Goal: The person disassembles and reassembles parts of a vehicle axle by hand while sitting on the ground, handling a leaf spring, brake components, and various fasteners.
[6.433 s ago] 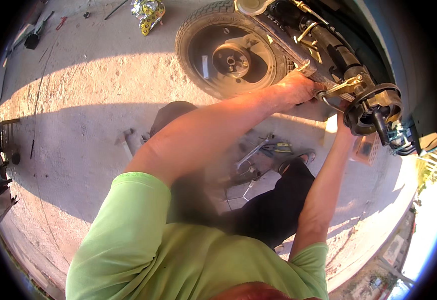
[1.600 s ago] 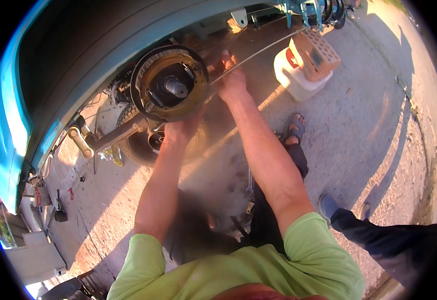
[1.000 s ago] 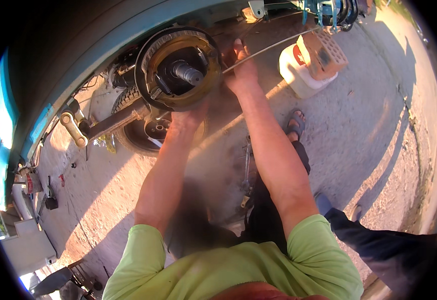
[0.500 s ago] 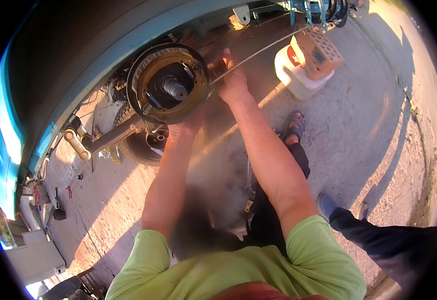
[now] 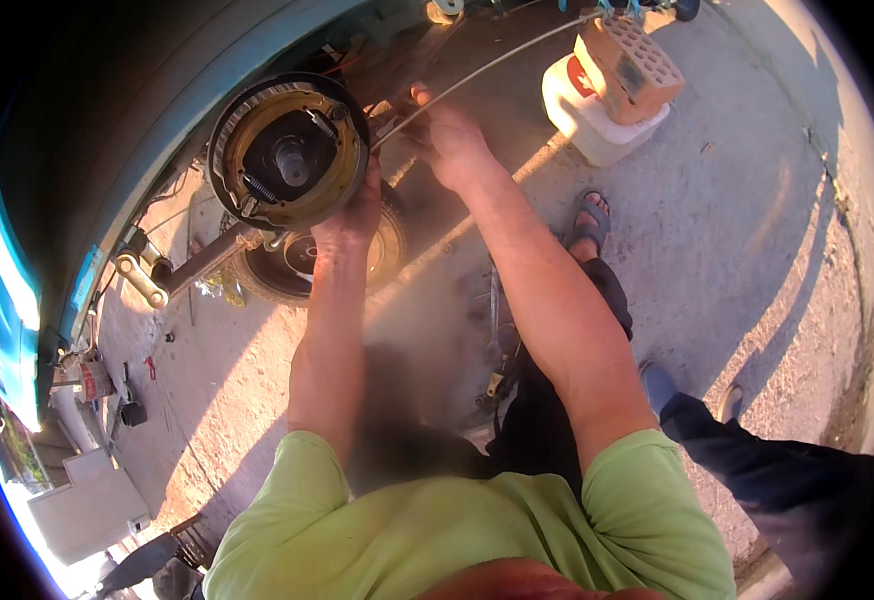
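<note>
In front of me is a round drum-brake assembly (image 5: 249, 140) with springs, shoes and a central stub shaft (image 5: 292, 165), beneath a blue vehicle body. My left hand (image 5: 355, 212) reaches up at the assembly's lower right edge, its fingers mostly hidden behind it. My right hand (image 5: 449, 140) is just right of the assembly, beside a thin pale cable (image 5: 487, 63), with thumb raised and fingers curled round a part that I cannot make out. A wheel with tire (image 5: 277, 280) lies on the ground below the assembly.
A holed brick (image 5: 627, 75) rests on a white container (image 5: 607, 145) at upper right. Tools (image 5: 492, 305) lie between my legs. Another person's trouser leg (image 5: 757, 470) is at lower right. A blue panel (image 5: 7, 290) and scattered items (image 5: 132, 405) are at left.
Over six seconds the view has swung round to face the brake assembly. Since half a second ago, my left hand shows more at the assembly's right edge, and my right hand appears slightly higher.
</note>
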